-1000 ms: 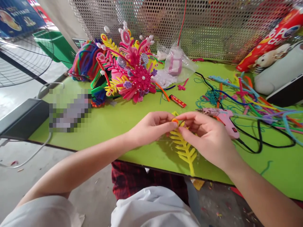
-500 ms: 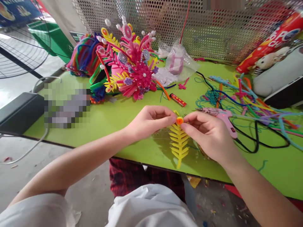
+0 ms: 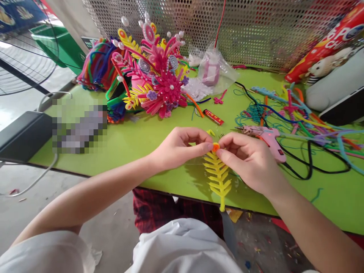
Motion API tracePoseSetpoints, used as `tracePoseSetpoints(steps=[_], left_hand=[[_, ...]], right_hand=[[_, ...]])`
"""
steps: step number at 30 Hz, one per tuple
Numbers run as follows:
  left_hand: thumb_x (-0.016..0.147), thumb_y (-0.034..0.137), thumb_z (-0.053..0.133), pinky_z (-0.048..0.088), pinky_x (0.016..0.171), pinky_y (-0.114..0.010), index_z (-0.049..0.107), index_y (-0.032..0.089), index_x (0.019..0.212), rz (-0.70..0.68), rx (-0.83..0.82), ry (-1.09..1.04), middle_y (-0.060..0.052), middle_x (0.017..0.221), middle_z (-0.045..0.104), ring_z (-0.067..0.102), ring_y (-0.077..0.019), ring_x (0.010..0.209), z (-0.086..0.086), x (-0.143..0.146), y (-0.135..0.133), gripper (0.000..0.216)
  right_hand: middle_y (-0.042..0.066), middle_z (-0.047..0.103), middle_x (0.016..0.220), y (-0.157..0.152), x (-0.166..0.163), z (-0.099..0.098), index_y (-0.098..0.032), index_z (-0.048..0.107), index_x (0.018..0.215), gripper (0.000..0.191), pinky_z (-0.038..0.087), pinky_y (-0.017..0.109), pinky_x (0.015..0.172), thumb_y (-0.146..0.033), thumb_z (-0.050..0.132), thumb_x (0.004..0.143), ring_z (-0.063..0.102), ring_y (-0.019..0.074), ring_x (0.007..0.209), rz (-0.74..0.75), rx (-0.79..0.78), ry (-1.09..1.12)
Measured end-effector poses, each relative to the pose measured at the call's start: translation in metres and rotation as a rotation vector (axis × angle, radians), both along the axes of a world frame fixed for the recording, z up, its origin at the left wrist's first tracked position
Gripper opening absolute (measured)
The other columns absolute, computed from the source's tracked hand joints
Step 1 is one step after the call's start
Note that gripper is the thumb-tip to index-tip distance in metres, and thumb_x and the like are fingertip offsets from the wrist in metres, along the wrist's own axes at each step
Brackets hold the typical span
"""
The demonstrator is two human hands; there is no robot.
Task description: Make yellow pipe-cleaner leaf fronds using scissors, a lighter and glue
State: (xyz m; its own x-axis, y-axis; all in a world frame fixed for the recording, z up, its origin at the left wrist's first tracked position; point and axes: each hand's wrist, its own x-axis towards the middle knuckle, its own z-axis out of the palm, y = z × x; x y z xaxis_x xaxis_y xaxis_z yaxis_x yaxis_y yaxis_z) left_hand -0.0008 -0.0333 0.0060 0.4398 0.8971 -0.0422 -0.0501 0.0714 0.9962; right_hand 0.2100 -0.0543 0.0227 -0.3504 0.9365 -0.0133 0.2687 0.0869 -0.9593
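Between my two hands is a yellow pipe-cleaner feather, its fringed stem pointing toward me over the table's front edge. At its far end sits a small orange and yellow coil. My left hand pinches the coil's left side between thumb and forefinger. From the right, my right hand pinches the same end, its thumb against the coil. A curled yellow tip shows just beyond the fingers. Close behind my right hand lies a pink glue gun.
A green table carries a pink and yellow pipe-cleaner bouquet, a bundle of coloured pipe cleaners, a small red packet and a plastic bag. Tangled pipe cleaners and a black cord lie at right.
The feather's near end has swung slightly right and toward me. Both hands keep their pinch on the coil end, nearly in place. The view has shifted a little.
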Motion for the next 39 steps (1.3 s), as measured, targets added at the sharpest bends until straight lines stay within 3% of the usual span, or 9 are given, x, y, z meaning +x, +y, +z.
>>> tracePoseSetpoints(steps=[7,16,23,30,39], left_hand=[[0.081,0.028,0.085,0.035,0.053,-0.016,0.075,0.014,0.085,0.089,0.094,0.05,0.002,0.073,0.065,0.047,-0.0044,0.061,-0.002,0.004,-0.006,0.018],[0.086,0.026,0.073,0.039,0.054,-0.018,0.067,0.014,0.076,0.227,0.266,0.227,0.002,0.069,0.065,0.05,-0.0055,0.059,-0.002,0.01,-0.014,0.017],[0.093,0.035,0.069,0.046,0.068,-0.019,0.076,0.015,0.104,0.157,0.102,0.146,-0.002,0.094,0.075,0.06,-0.0079,0.074,-0.001,0.007,-0.004,0.024],[0.09,0.039,0.074,0.043,0.065,-0.021,0.075,0.015,0.089,0.127,0.154,0.119,-0.002,0.083,0.07,0.057,-0.009,0.071,-0.005,0.008,-0.006,0.025],[0.088,0.037,0.079,0.037,0.057,-0.019,0.069,0.016,0.085,-0.008,0.048,-0.057,0.004,0.072,0.059,0.045,-0.0043,0.059,-0.002,0.006,-0.004,0.024]], right_hand=[[-0.003,0.061,0.074,-0.004,-0.001,-0.001,-0.02,0.066,0.09,0.011,0.041,0.017,0.052,-0.028,0.069,0.096,0.055,0.0064,0.063,-0.029,0.077,-0.044],[-0.002,0.063,0.075,-0.008,-0.008,-0.002,-0.02,0.065,0.087,0.008,0.047,0.02,0.059,-0.019,0.072,0.091,0.058,0.0084,0.065,-0.059,0.213,-0.112],[-0.001,0.062,0.073,-0.005,-0.004,-0.003,-0.022,0.063,0.083,0.013,0.042,0.022,0.052,-0.022,0.074,0.091,0.055,0.0093,0.061,-0.178,0.201,-0.068],[-0.001,0.062,0.074,-0.005,-0.006,-0.004,-0.022,0.064,0.084,0.014,0.041,0.022,0.051,-0.024,0.077,0.09,0.056,0.0094,0.062,-0.144,0.166,-0.064],[-0.001,0.062,0.073,-0.004,-0.004,-0.001,-0.023,0.066,0.084,0.02,0.041,0.023,0.05,-0.035,0.081,0.088,0.055,0.0103,0.061,-0.111,0.097,-0.017]])
